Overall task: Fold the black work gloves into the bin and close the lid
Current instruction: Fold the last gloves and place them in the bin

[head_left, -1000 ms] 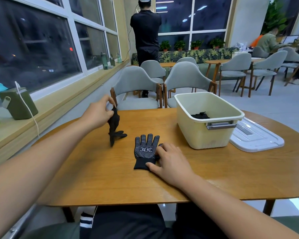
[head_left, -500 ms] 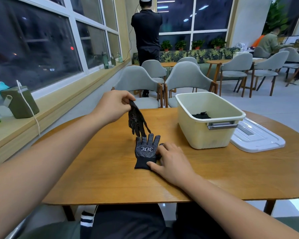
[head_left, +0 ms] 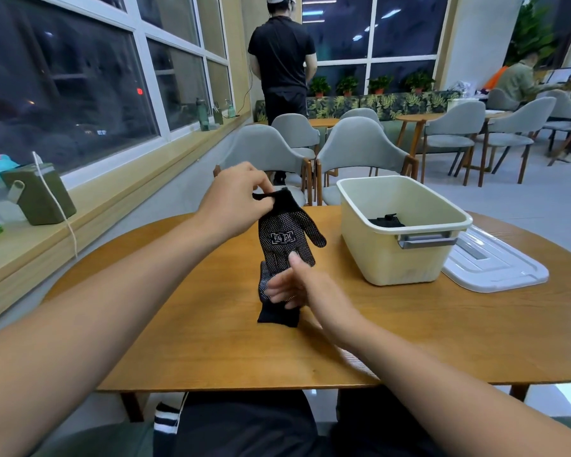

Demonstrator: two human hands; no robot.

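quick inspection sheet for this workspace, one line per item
surface: round wooden table, no spills seen
job's things: hanging glove held by its cuff above the lying glove on the table; cream bin open, black item inside; white lid flat on the table right of the bin
clutter: green box and bottles on the window sill
fingers: left hand pinches the hanging glove's cuff; right hand blurred, fingers loosely extended over the lying glove
cables: white cable runs from the green box down over the sill
surroundings: grey chairs, standing person in black, seated person far right, dark windows
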